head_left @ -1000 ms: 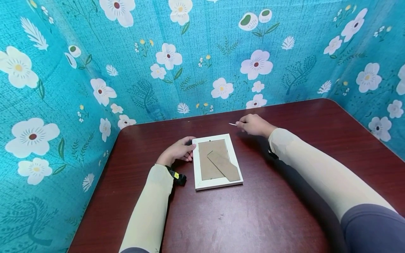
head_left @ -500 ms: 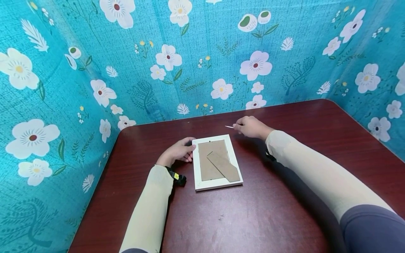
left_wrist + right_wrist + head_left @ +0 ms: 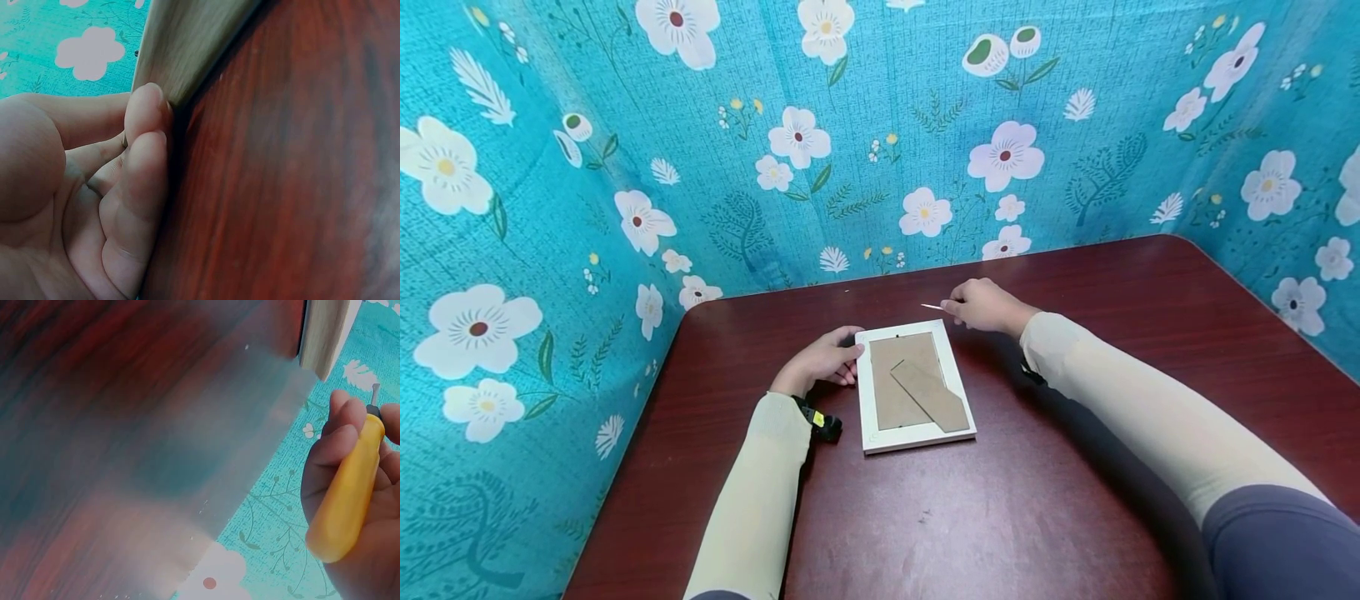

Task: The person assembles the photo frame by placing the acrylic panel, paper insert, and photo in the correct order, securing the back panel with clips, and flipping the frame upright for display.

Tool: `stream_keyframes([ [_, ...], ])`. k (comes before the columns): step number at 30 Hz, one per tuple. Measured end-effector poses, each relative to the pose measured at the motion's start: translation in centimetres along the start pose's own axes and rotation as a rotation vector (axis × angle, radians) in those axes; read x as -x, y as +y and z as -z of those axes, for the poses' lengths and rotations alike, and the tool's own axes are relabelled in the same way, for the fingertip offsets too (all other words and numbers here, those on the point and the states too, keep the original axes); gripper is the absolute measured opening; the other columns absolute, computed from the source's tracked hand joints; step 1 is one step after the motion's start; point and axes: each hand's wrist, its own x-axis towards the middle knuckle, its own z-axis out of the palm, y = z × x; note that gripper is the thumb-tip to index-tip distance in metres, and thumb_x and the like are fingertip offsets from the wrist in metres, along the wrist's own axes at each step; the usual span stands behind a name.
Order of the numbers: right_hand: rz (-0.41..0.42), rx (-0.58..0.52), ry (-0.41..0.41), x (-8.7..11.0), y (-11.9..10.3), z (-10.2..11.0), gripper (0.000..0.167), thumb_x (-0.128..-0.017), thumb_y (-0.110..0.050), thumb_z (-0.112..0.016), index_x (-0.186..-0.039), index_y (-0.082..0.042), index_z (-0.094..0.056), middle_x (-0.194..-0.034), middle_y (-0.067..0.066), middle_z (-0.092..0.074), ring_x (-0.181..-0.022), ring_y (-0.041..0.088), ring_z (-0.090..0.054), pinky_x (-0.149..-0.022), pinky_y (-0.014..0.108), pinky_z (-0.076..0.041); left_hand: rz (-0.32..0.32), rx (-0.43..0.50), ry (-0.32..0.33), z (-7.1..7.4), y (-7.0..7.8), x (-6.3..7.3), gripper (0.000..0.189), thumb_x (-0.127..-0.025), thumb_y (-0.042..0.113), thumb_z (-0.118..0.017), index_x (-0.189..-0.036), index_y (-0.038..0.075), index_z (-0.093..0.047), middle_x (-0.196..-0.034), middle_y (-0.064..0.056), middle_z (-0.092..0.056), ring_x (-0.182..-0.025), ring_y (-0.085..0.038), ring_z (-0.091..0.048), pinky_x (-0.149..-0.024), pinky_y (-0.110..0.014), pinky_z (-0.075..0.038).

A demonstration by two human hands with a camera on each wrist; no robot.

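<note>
A picture frame (image 3: 867,392) lies face down on the table, its brown backing board (image 3: 891,400) and angled stand (image 3: 936,396) facing up. My left hand (image 3: 823,358) grips the frame's upper left edge, thumb on top. Up close in the left wrist view, curled fingertips (image 3: 147,112) meet the frame's wooden side (image 3: 187,47). Beyond the frame's top right corner, my right hand (image 3: 988,305) holds a screwdriver (image 3: 932,307), its thin shaft pointing left. The yellow handle (image 3: 347,494) sits between fingers and thumb in the right wrist view, with a flat metal tip showing.
The dark red-brown table (image 3: 1000,517) has a glossy top and rounded far corners. Behind it and at both sides hangs a turquoise floral cloth (image 3: 865,167). A black wrist device (image 3: 823,423) is strapped at the left wrist, beside the frame.
My right hand has moved left and slightly nearer with the screwdriver, bringing its tip over toward the frame's top edge. The left hand and the frame have stayed in place.
</note>
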Motion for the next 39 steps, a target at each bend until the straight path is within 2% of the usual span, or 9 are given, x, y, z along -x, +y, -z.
stream_keyframes([
  [7,0.013,-0.01,-0.002,-0.3,-0.6,-0.6,0.032,-0.103,-0.025,-0.05,-0.088,-0.006,-0.071,-0.077,0.009,-0.066,-0.063,0.021,-0.057,-0.063,0.035,-0.048,0.006,0.007,0.007,0.0,-0.1,0.1,0.043,-0.102,0.024,-0.054,-0.143,0.02,-0.041,-0.077,-0.013,-0.059,-0.056,-0.019,-0.058,-0.056,-0.03,-0.053],
  [16,0.033,0.018,-0.031,-0.3,-1.4,-1.1,0.023,-0.101,-0.023,-0.054,-0.101,-0.006,-0.07,-0.08,0.008,-0.067,-0.069,0.021,-0.057,-0.066,0.034,-0.05,0.001,0.0,0.008,0.0,-0.1,0.2,0.044,-0.102,0.024,-0.054,-0.144,0.021,-0.04,-0.076,-0.013,-0.059,-0.056,-0.018,-0.058,-0.055,-0.03,-0.053],
  [24,0.035,0.034,-0.025,-0.5,-1.8,-1.4,0.021,-0.099,-0.026,-0.058,-0.091,-0.009,-0.068,-0.076,0.008,-0.065,-0.065,0.02,-0.056,-0.061,0.033,-0.049,0.004,-0.011,0.004,0.0,0.2,0.4,0.043,-0.102,0.025,-0.054,-0.142,0.021,-0.041,-0.077,-0.013,-0.06,-0.056,-0.018,-0.058,-0.056,-0.031,-0.054],
  [31,0.054,0.029,-0.014,-0.7,-2.0,-1.7,0.019,-0.099,-0.024,-0.058,-0.093,-0.009,-0.069,-0.072,0.007,-0.063,-0.064,0.021,-0.054,-0.06,0.033,-0.048,0.004,-0.009,-0.002,-0.1,0.3,0.3,0.041,-0.101,0.025,-0.055,-0.141,0.021,-0.043,-0.077,-0.013,-0.06,-0.056,-0.019,-0.059,-0.056,-0.031,-0.054],
  [39,0.064,0.055,-0.001,-0.9,-2.8,-2.4,0.021,-0.098,-0.024,-0.059,-0.089,-0.01,-0.07,-0.069,0.003,-0.061,-0.064,0.02,-0.053,-0.059,0.033,-0.046,0.003,0.007,0.004,0.1,0.1,0.2,0.041,-0.102,0.024,-0.053,-0.142,0.021,-0.041,-0.076,-0.013,-0.059,-0.057,-0.019,-0.059,-0.055,-0.03,-0.053],
])
